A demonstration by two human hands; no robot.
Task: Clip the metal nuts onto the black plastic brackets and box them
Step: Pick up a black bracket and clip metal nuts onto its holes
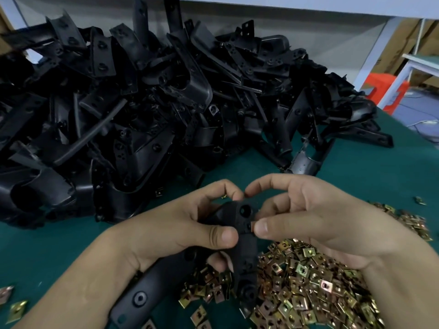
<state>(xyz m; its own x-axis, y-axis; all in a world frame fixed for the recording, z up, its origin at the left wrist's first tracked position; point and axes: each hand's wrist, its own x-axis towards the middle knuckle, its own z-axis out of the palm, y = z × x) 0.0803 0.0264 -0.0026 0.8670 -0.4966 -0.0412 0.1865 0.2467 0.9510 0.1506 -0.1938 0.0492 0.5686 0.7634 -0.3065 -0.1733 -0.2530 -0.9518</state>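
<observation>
One bracket (245, 218) is gripped by the left hand (180, 236) and pinched by the right hand (313, 224); a heap of brackets (142, 103) and loose nuts (313, 288) are judged left to do.

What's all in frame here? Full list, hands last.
bracket pile: too many to count, black plastic, heaped across the back and left of the table
held bracket: one, black, front centre, in both hands
nut heap: too many to count, brass-coloured metal, front right, under the right wrist
loose nuts: a few, brass-coloured, front left corner
table: one, green top
stool: one, red, on the floor at right
cardboard boxes: count unclear, brown, far right background
left hand: grips the held bracket
right hand: thumb and fingers pinch the bracket's upper end
</observation>
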